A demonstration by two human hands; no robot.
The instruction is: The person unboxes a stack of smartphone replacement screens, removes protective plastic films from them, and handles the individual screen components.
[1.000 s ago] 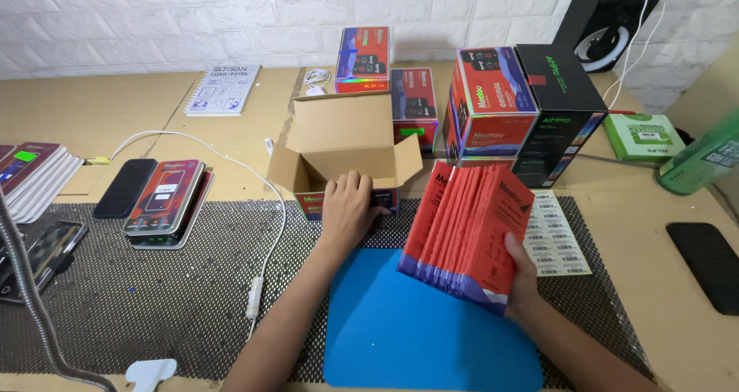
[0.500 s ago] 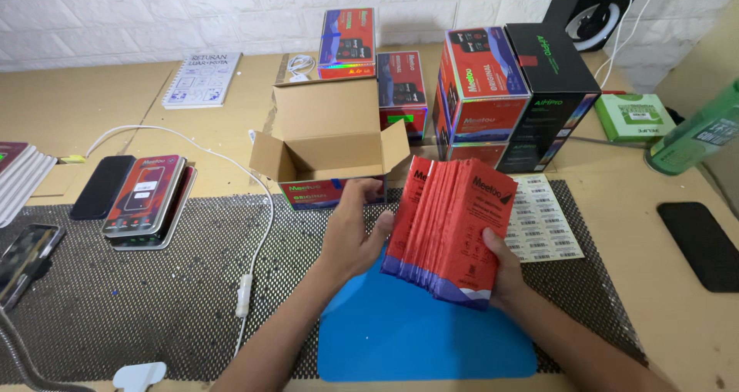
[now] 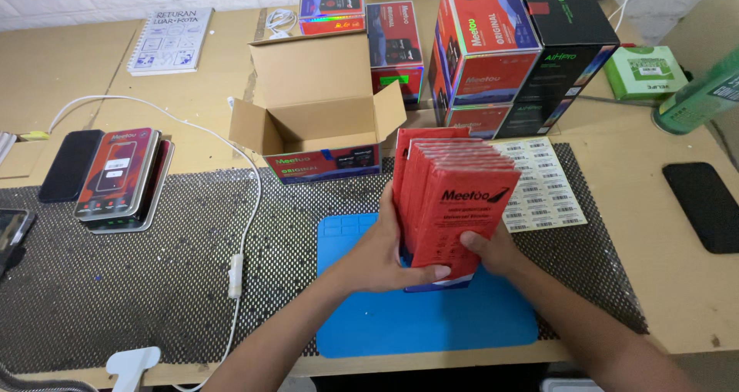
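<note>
Both hands — left hand point(image 3: 382, 253), right hand point(image 3: 493, 252) — clasp the red packets point(image 3: 454, 199).

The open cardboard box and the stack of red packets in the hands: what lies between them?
In the head view, only bare black mesh mat separates the open cardboard box from the stack of red packets.

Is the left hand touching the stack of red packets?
Touching. The head view shows the left hand clasping the stack of red packets, thumb across its front, with the right hand opposite.
</note>
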